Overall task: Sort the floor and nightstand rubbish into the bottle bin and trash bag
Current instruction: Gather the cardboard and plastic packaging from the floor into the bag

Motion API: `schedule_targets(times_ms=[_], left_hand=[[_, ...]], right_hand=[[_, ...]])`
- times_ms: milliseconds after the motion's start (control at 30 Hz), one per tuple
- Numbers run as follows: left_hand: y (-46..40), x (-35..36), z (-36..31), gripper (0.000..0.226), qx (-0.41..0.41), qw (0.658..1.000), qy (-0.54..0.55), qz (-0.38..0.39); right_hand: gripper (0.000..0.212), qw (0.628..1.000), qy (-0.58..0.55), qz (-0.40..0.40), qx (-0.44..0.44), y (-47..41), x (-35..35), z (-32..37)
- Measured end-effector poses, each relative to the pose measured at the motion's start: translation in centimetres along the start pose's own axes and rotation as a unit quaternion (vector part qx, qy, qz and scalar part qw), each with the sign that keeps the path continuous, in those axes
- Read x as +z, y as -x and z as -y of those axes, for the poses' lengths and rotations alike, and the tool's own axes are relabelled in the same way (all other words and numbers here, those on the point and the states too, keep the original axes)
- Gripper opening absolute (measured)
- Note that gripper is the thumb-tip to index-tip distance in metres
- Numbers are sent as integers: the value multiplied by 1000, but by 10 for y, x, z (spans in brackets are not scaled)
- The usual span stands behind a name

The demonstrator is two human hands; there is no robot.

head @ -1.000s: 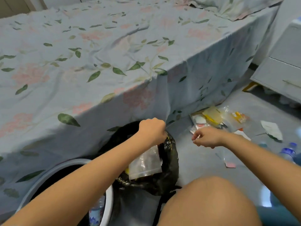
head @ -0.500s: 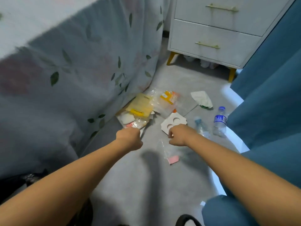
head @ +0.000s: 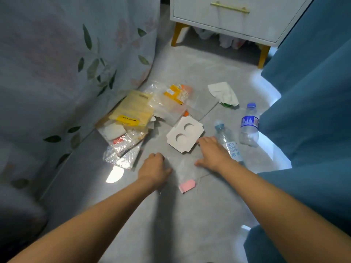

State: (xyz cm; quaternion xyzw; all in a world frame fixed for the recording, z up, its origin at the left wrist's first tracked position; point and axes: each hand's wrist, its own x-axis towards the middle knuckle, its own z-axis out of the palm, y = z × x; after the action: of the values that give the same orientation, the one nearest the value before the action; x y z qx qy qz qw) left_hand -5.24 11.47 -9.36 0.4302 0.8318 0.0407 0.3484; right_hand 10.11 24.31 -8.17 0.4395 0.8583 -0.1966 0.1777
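A clear plastic bag with a pink label lay flat on the grey floor between two reaching hands, its long axis running from the person toward the nightstand, pink end nearest the person. The left hand hovered at the bag's left edge, fingers curled (whether it gripped anything could not be told); the right hand spread open, fingertips by a white card with two round holes. A lying bottle was partly hidden behind the right hand, and an upright bottle stood beside the blue curtain. Wrappers crowded the bedsheet's foot. Open floor stretched nearer the person.
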Motion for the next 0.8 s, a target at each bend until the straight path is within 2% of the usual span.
schedule_targets(times_ms=[100, 167, 333, 433, 533, 600, 667, 733, 800], left_hand=[[-1, 2, 2, 47, -11, 999, 46, -7], [0, 3, 1, 50, -15, 997, 70, -7], [4, 6, 0, 67, -20, 996, 90, -9], [8, 6, -3, 70, -48, 982, 185, 6], [9, 4, -3, 44, -51, 962, 267, 31], [10, 0, 1, 31, -45, 957, 287, 31], [13, -5, 6, 19, -56, 940, 337, 11], [16, -9, 16, 15, -79, 911, 404, -20], [23, -13, 29, 10, -96, 883, 457, -37]], right_hand=[[85, 999, 33, 23, 6, 4, 13, 1], [82, 999, 36, 27, 7, 9, 22, 0], [33, 995, -69, 68, -10, 20, 39, -6], [19, 983, -167, 58, -47, 26, 47, -6], [45, 959, -269, 73, -58, 33, 46, -3], [41, 943, -318, 85, -41, 37, 44, 0], [42, 914, -401, 55, 30, 33, 41, 2], [42, 881, -456, -14, 125, 20, 34, 4], [57, 857, -474, -69, 192, 2, 27, 5]])
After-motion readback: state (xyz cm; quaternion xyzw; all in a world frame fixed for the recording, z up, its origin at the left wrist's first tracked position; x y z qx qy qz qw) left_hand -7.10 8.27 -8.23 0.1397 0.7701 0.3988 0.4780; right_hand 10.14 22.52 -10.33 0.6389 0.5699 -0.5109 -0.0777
